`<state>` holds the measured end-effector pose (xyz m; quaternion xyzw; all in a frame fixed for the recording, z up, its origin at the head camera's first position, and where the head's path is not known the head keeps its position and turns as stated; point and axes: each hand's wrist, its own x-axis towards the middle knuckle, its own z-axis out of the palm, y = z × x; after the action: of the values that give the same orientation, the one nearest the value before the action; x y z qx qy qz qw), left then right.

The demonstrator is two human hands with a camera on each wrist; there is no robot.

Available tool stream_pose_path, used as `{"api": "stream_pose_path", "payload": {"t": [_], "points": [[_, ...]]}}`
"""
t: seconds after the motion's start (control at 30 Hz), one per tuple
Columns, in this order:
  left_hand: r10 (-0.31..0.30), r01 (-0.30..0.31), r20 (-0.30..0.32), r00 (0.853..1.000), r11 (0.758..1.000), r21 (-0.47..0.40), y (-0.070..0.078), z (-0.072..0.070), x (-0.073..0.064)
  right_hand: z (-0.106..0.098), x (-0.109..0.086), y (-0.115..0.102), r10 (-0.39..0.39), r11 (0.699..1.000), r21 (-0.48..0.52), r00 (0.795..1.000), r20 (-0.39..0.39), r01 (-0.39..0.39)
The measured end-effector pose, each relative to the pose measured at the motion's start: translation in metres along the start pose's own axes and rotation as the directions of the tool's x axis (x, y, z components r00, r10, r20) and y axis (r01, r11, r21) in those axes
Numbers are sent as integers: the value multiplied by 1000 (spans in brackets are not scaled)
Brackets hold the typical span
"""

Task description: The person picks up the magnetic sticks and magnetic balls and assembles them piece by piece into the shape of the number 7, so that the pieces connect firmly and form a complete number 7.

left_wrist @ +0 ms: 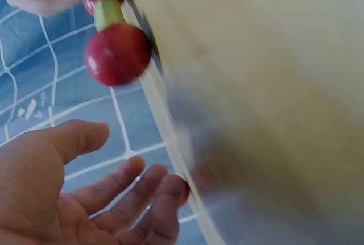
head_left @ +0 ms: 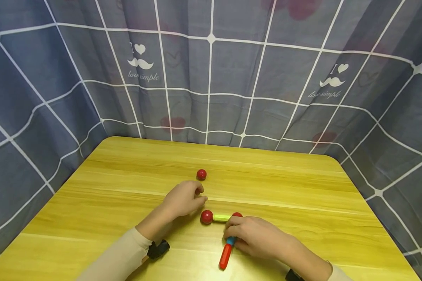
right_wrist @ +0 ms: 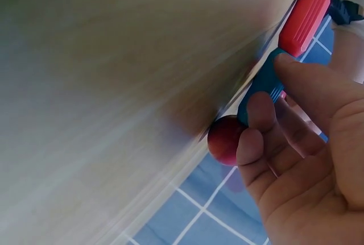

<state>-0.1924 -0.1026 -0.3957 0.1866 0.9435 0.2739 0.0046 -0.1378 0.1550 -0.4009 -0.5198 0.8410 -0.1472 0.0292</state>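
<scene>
My right hand (head_left: 258, 237) pinches a blue rod (right_wrist: 263, 86) between thumb and fingers, low over the table. A red rod (head_left: 226, 256) continues from the blue one toward the front edge. At the blue rod's other end sits a red ball (right_wrist: 225, 140), partly behind my fingertips in the head view. From that ball a yellow-green rod (head_left: 221, 218) runs left to another red ball (head_left: 206, 217). My left hand (head_left: 184, 199) hovers just left of this ball, fingers loosely bent and thumb apart, holding nothing. Beyond its fingertips a loose red ball (head_left: 201, 174) rests on the table.
The pieces lie on a wood-grain table (head_left: 285, 175) with rounded far corners. A grey-blue curtain (head_left: 183, 70) with white lines hangs behind and along both sides. A black device (head_left: 158, 249) is strapped at my left wrist.
</scene>
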Motion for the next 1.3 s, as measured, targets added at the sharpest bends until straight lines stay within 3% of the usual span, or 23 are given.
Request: {"api": "stream_pose_path", "payload": {"t": [0.17, 0.37, 0.6, 0.87, 1.3], "points": [[-63, 62, -44, 997, 998, -28, -10, -5, 18, -2, 2, -6, -11, 1000, -22, 1000, 14, 12], [-81, 82, -99, 992, 997, 6, -22, -9, 42, -2, 4, -11, -32, 999, -42, 999, 15, 32], [-113, 115, -51, 992, 992, 46, -23, -12, 56, -2, 6, -16, -65, 996, -67, 998, 16, 66], [-101, 102, -14, 995, 991, 84, -23, -12, 57, -2, 4, -21, -79, 992, -95, 996, 26, 82], [-75, 74, 36, 997, 996, 48, -16, -8, 40, 3, 1, -23, -117, 983, -141, 993, 12, 117]]}}
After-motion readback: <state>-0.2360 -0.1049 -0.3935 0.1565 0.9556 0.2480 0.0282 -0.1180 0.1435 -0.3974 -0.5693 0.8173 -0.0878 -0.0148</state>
